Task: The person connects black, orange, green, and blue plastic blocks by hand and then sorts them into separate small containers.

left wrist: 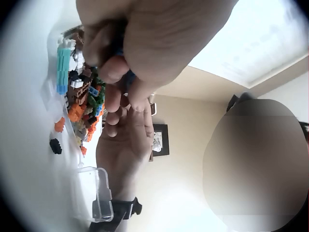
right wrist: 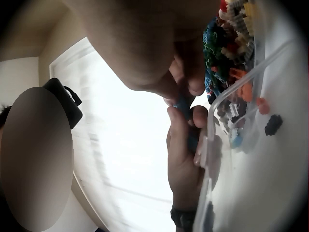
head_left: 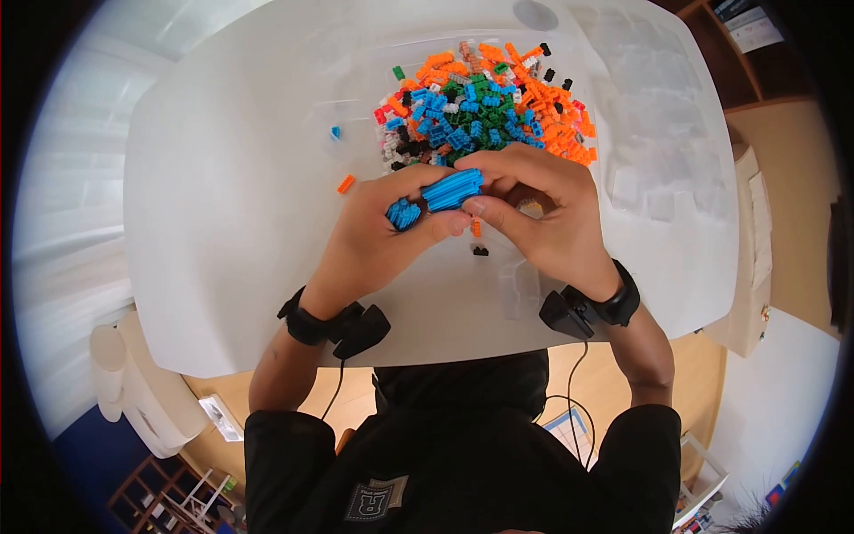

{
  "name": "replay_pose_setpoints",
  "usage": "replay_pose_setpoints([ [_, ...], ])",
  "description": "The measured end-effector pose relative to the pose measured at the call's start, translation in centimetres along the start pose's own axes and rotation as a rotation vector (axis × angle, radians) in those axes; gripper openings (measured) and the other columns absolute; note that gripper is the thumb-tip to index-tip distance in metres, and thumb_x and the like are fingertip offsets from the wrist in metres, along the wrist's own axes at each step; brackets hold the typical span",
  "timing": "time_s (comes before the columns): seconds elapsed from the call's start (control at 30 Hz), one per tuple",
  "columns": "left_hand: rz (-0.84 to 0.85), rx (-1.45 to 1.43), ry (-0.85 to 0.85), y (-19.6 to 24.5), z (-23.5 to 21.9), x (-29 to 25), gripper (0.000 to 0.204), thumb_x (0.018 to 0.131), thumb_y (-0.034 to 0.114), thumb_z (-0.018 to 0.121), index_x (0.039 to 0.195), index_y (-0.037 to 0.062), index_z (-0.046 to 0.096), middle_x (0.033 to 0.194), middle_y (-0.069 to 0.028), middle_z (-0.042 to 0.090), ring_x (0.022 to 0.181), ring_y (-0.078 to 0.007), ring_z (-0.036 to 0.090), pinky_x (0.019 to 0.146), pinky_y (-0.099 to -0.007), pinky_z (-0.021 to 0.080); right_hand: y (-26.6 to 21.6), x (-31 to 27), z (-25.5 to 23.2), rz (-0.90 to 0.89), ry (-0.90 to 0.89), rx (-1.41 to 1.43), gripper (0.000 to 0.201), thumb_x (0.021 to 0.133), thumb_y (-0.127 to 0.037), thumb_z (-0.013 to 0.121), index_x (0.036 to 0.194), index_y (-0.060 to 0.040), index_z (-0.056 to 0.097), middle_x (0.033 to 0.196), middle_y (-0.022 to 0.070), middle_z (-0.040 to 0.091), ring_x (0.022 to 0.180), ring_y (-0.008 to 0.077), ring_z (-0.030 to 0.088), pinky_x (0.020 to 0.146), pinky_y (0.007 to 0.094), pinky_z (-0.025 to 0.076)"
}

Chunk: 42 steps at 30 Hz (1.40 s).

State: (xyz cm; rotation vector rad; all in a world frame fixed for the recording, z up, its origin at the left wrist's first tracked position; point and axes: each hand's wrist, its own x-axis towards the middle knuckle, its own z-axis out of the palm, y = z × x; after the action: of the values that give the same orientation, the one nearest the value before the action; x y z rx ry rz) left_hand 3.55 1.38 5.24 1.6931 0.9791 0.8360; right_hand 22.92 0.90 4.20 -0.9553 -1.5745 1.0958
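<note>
In the head view a stack of blue toy building bricks [head_left: 454, 190] is held between both hands, over the near edge of the brick pile. My left hand [head_left: 356, 233] grips the stack's left part between thumb and fingers. A second ribbed blue brick cluster [head_left: 403, 214] sits in the crook of that thumb. My right hand [head_left: 560, 209] pinches the stack's right end with thumb and forefinger. Both wrist views mostly hide the stack behind fingers; a bit of blue brick [right wrist: 183, 107] shows between the hands in the right wrist view.
A heap of small orange, blue, green, black and white bricks [head_left: 480, 102] lies beyond the hands. Apart from it are a blue piece [head_left: 335, 133], an orange brick [head_left: 346, 184] and a black brick [head_left: 480, 251]. Clear plastic containers [head_left: 663, 116] stand on the right of the white table [head_left: 222, 222].
</note>
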Motion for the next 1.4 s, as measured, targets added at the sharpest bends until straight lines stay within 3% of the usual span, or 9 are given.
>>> replay_pose_setpoints([
  [0.13,-0.175,-0.098,-0.062,0.9,-0.6,-0.1,0.019,0.086,0.008,0.065,0.104,0.0013,0.063,0.076,-0.0032,0.064,0.067,-0.0074,0.055,0.064,-0.0214,0.044,-0.2,-0.3,0.3,0.115,0.023,0.083,0.031,0.076,0.004,0.071,0.105,-0.0034,0.067,0.078,0.0060,0.063,0.060,0.0109,0.059,0.052,0.0224,0.048],
  [0.2,-0.136,-0.048,-0.062,0.8,-0.5,-0.2,0.015,0.088,0.010,0.064,0.100,0.0017,0.062,0.074,-0.0027,0.063,0.065,-0.0069,0.055,0.062,-0.0217,0.043,0.3,-0.2,0.0,-0.056,-0.004,-0.065,0.033,0.075,0.003,0.073,0.108,-0.0034,0.066,0.078,0.0063,0.063,0.059,0.0113,0.059,0.052,0.0224,0.048],
  [0.5,-0.344,-0.258,-0.213,1.3,-1.5,0.0,0.020,0.094,0.021,0.056,0.100,0.0019,0.060,0.066,0.0022,0.053,0.063,-0.0052,0.048,0.058,-0.0218,0.038,0.1,-0.1,0.0,-0.104,-0.031,-0.081,0.037,0.073,-0.002,0.076,0.108,-0.0047,0.066,0.081,0.0065,0.063,0.064,0.0128,0.060,0.055,0.0231,0.049],
  [0.63,-0.322,-0.243,-0.191,1.2,-1.2,-0.1,0.022,0.094,0.021,0.056,0.101,0.0011,0.060,0.066,0.0023,0.053,0.063,-0.0049,0.047,0.058,-0.0218,0.037,0.0,-0.1,-0.2,-0.109,-0.029,-0.076,0.036,0.071,-0.004,0.078,0.106,-0.0050,0.067,0.079,0.0062,0.063,0.062,0.0134,0.059,0.055,0.0240,0.048],
  [0.73,-0.209,-0.243,-0.182,0.6,-1.1,-0.3,0.031,0.097,0.027,0.051,0.107,-0.0012,0.059,0.065,0.0006,0.053,0.052,-0.0030,0.038,0.047,-0.0198,0.029,-0.2,0.0,-0.7,-0.116,-0.095,-0.168,0.034,0.071,0.001,0.076,0.103,-0.0016,0.068,0.083,0.0093,0.066,0.066,0.0142,0.066,0.057,0.0229,0.050],
  [0.83,-0.272,-0.257,-0.195,1.1,-1.2,-0.1,0.025,0.097,0.025,0.053,0.096,0.0012,0.061,0.064,0.0030,0.050,0.061,-0.0042,0.044,0.056,-0.0217,0.035,-0.4,-0.1,-0.6,-0.131,-0.095,-0.245,0.031,0.070,-0.001,0.077,0.100,-0.0012,0.069,0.080,0.0091,0.066,0.065,0.0144,0.066,0.057,0.0228,0.050],
  [1.0,-0.304,-0.314,-0.275,0.5,-1.3,-0.1,0.038,0.099,0.034,0.046,0.084,0.0024,0.060,0.060,0.0034,0.047,0.054,-0.0038,0.038,0.049,-0.0221,0.029,-0.1,-0.3,-0.1,-0.143,-0.003,-0.190,0.027,0.071,-0.013,0.079,0.095,-0.0062,0.068,0.072,0.0043,0.062,0.059,0.0160,0.058,0.052,0.0259,0.044],
  [1.1,-0.259,-0.322,-0.313,0.1,-1.4,-0.2,0.049,0.100,0.043,0.040,0.091,-0.0004,0.061,0.057,0.0009,0.048,0.048,-0.0043,0.037,0.044,-0.0209,0.026,-0.3,-0.5,-0.2,-0.122,-0.035,-0.211,0.025,0.072,-0.013,0.078,0.094,-0.0054,0.068,0.073,0.0050,0.063,0.059,0.0163,0.058,0.052,0.0256,0.044],
  [1.4,-0.318,-0.250,-0.241,1.0,-1.1,0.1,0.033,0.099,0.028,0.047,0.080,0.0035,0.059,0.060,0.0029,0.047,0.057,-0.0045,0.039,0.052,-0.0225,0.031,-0.2,-0.4,0.2,-0.141,-0.039,-0.155,0.026,0.071,-0.002,0.078,0.095,0.0003,0.068,0.079,0.0100,0.067,0.063,0.0143,0.064,0.056,0.0235,0.049],
])
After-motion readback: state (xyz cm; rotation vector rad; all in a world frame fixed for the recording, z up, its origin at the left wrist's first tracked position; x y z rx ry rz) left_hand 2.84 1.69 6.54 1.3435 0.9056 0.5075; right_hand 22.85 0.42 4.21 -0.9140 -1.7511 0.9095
